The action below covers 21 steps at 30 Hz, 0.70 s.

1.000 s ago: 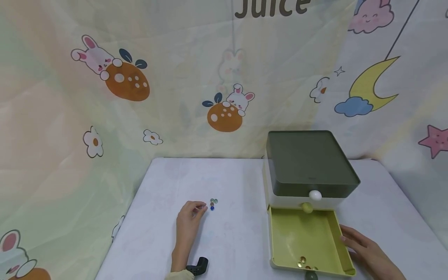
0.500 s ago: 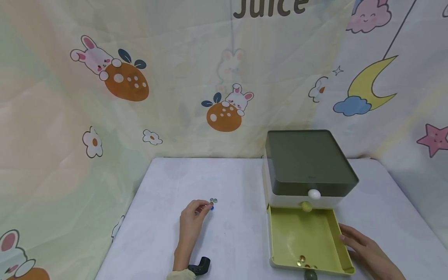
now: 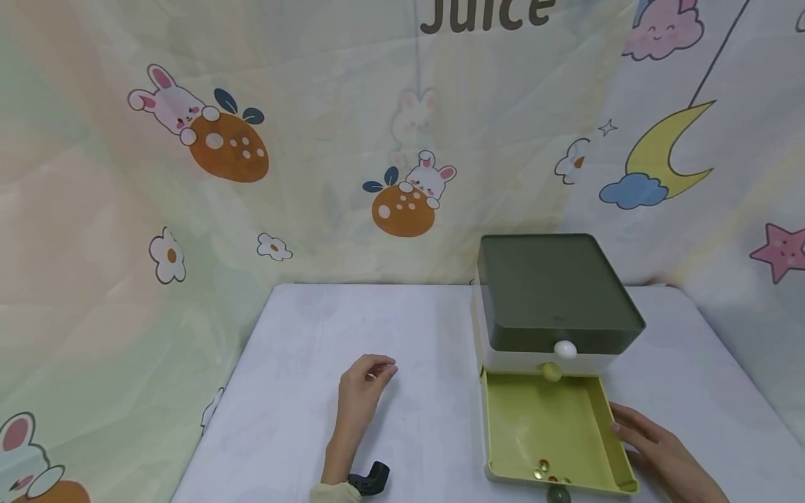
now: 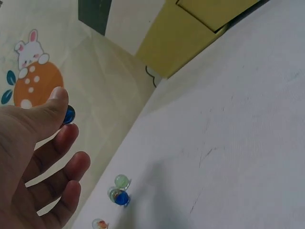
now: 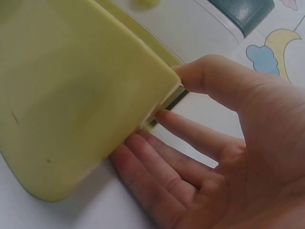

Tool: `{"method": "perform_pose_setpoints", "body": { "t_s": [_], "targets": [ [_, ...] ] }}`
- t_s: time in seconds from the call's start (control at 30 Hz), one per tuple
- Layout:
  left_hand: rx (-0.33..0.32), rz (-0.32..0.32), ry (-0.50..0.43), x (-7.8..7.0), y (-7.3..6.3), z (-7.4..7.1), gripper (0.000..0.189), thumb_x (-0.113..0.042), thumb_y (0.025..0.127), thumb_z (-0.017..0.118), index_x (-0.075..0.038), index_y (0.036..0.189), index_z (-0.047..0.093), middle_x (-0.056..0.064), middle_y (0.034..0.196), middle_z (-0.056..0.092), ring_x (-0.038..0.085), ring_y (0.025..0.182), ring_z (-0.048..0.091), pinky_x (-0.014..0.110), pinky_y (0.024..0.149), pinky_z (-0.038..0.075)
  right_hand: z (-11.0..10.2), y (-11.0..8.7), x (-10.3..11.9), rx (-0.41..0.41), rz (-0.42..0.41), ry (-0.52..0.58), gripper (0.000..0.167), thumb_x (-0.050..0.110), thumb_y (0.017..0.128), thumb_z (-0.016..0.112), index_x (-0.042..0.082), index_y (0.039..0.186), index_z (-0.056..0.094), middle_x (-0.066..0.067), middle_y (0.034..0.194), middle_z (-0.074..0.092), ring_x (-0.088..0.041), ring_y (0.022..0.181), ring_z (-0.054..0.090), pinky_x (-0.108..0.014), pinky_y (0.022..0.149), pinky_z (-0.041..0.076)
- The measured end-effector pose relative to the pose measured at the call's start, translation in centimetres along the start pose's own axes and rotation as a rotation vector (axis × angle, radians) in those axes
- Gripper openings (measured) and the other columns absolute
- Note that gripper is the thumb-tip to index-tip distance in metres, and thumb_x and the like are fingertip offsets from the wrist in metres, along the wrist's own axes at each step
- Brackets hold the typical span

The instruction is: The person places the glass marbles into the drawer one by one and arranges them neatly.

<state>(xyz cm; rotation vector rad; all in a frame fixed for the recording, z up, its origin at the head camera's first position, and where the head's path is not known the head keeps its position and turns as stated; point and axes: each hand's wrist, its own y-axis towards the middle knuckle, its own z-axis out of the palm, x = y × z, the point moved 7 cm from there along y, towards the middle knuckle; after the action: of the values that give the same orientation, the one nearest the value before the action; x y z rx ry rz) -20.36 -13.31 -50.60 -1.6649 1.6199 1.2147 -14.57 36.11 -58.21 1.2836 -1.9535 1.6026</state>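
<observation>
In the left wrist view my left hand pinches a dark blue marble between thumb and index finger, while the other fingers hang loosely bent. A green marble, a blue marble and an orange-flecked marble lie on the table beneath it. From the head, the left hand covers this little group. My right hand rests against the right outer wall of the pulled-out yellow-green drawer. In the right wrist view its fingers touch the drawer's side, thumb near the top corner.
The drawer belongs to a white cabinet with a dark green top at the right of the white table. Several amber marbles lie at the drawer's front. A printed cloth hangs behind the table.
My left hand has moved to the right, over the marbles on the table, and now hides them in the head view. The right hand stays at the drawer's side.
</observation>
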Motion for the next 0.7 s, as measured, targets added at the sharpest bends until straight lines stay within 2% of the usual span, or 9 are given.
{"method": "perform_pose_setpoints", "body": {
  "t_s": [0.2,0.23,0.3,0.37,0.47,0.57,0.6,0.7],
  "targets": [
    [0.048,0.011,-0.046,-1.3,0.0,1.3,0.014,-0.018,0.089,0.082,-0.023,0.102,0.078,-0.009,0.092,0.072,0.006,0.085,0.061,0.024,0.081,0.053,0.0,0.0,0.0,-0.001,0.007,-0.005,0.105,0.07,0.101,0.048,-0.005,0.164,0.01,-0.034,0.169,0.009,-0.058,0.15,0.024,-0.058,0.11,0.048],
    [0.053,0.015,-0.05,-1.5,0.0,1.5,0.015,-0.017,0.089,0.082,-0.023,0.102,0.078,-0.009,0.092,0.073,0.006,0.084,0.061,0.027,0.086,0.051,0.0,0.0,0.0,-0.002,0.008,-0.004,0.105,0.07,0.101,0.049,-0.005,0.164,0.011,-0.034,0.169,0.009,-0.058,0.15,0.025,-0.058,0.11,0.049],
    [0.061,0.027,-0.052,-1.9,0.0,1.9,0.015,-0.017,0.089,0.082,-0.024,0.102,0.079,-0.01,0.091,0.073,0.005,0.083,0.06,0.042,0.103,0.047,0.1,0.0,0.0,-0.003,0.005,-0.006,0.104,0.07,0.101,0.048,-0.005,0.164,0.011,-0.034,0.169,0.009,-0.058,0.15,0.025,-0.058,0.109,0.049],
    [0.074,0.035,-0.063,-2.4,0.0,2.2,0.015,-0.018,0.088,0.083,-0.024,0.101,0.08,-0.01,0.09,0.073,0.005,0.083,0.06,0.052,0.106,0.04,0.1,-0.1,0.0,-0.003,0.005,-0.007,0.104,0.07,0.101,0.049,-0.005,0.164,0.011,-0.034,0.169,0.01,-0.058,0.15,0.025,-0.058,0.109,0.049],
    [0.113,0.044,-0.071,-2.9,-0.2,3.0,0.013,-0.021,0.09,0.082,-0.025,0.102,0.079,-0.01,0.091,0.072,0.006,0.085,0.06,0.044,0.107,0.043,0.1,-0.1,0.1,-0.002,0.005,-0.011,0.104,0.07,0.101,0.048,-0.006,0.164,0.011,-0.034,0.169,0.009,-0.058,0.15,0.025,-0.057,0.109,0.049],
    [0.153,0.069,-0.063,-3.5,-0.3,3.8,0.012,-0.025,0.091,0.081,-0.027,0.102,0.078,-0.01,0.094,0.072,0.006,0.088,0.061,0.024,0.084,0.05,0.0,-0.1,0.2,-0.002,0.002,-0.016,0.104,0.069,0.102,0.048,-0.006,0.164,0.011,-0.034,0.169,0.009,-0.057,0.15,0.025,-0.057,0.108,0.05],
    [0.164,0.083,-0.059,-3.8,-0.3,4.1,0.012,-0.025,0.091,0.081,-0.027,0.103,0.077,-0.01,0.095,0.072,0.006,0.088,0.062,0.022,0.08,0.051,0.0,-0.1,0.2,-0.002,0.002,-0.018,0.104,0.069,0.102,0.048,-0.006,0.163,0.011,-0.035,0.169,0.009,-0.057,0.15,0.025,-0.057,0.108,0.05],
    [0.2,0.129,-0.066,-4.7,-0.5,5.0,0.013,-0.026,0.092,0.081,-0.027,0.103,0.077,-0.011,0.097,0.072,0.004,0.088,0.062,0.022,0.08,0.051,0.0,-0.1,0.2,-0.002,-0.001,-0.017,0.104,0.068,0.102,0.047,-0.007,0.163,0.01,-0.035,0.169,0.009,-0.057,0.15,0.025,-0.057,0.108,0.05]
  ]
}}
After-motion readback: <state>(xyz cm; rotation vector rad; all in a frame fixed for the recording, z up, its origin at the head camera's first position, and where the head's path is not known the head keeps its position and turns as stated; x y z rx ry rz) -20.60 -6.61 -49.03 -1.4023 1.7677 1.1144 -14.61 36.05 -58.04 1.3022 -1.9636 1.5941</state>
